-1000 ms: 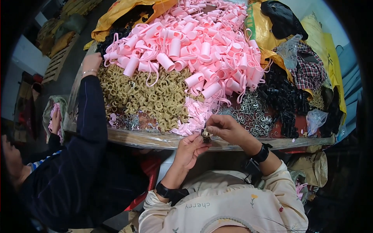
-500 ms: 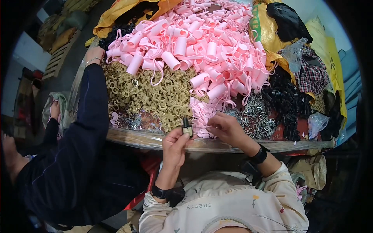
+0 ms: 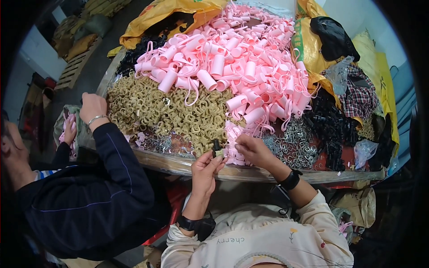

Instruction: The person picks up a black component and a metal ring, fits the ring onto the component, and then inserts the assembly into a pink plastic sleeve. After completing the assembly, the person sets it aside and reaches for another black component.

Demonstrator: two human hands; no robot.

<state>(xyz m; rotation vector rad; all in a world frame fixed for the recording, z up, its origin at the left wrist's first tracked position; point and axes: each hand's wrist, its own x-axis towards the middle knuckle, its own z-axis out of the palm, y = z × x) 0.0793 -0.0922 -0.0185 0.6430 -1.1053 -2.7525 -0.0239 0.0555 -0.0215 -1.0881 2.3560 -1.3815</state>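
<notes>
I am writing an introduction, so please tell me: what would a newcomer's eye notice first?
The heap of pink tubes across the middle and back of the table stands out first. Next comes the pile of tan rings in front of it, toward the left. Near the front edge, the left hand pinches a small black-and-tan piece.

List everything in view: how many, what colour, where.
Tubes: many, pink, mid-table
Rings: many, tan, table's left
Small pieces: many, pink, table front
Wire loops: many, silver, mostly right
Plastic parts: many, black, mostly right
Sacks: several, mostly yellow, table's back
Checked cloth: one, multicoloured, right
Bags: two, clear, right
Table: one, red-brown, centre
Pallet: one, tan, far left
Co-worker: one, dark jacket, left
Held part: one, black-tan, front centre
Left hand: one, bare, holding the part
Right hand: one, bare, right of it
</notes>
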